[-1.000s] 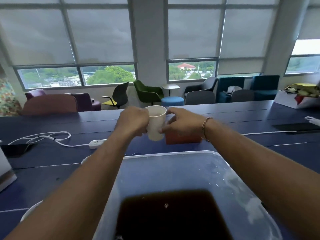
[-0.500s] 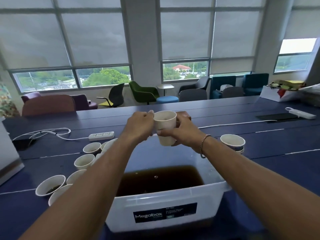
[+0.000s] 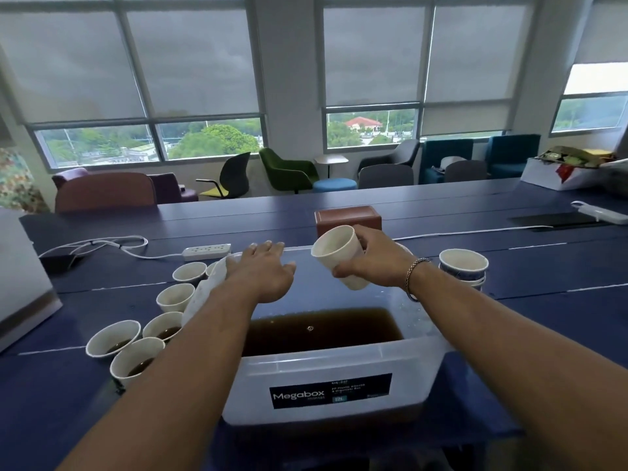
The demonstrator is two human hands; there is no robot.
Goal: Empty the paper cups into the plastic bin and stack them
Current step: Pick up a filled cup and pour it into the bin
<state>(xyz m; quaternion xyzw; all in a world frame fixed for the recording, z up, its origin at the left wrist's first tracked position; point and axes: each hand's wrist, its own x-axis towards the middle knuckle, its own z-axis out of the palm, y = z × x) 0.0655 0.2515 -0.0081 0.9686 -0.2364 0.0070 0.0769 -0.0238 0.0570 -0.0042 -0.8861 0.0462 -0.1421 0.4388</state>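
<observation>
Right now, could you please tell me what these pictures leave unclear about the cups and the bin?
Head view only.
- Held paper cup: its inner bottom is out of sight, so drained or not is unclear.
- Stacked cups: nested count hidden; right forearm covers their base.
- Paper cups on the left: left forearm and bin wall hide some, so no sure count.
- Bin label: small print too blurred to read.
</observation>
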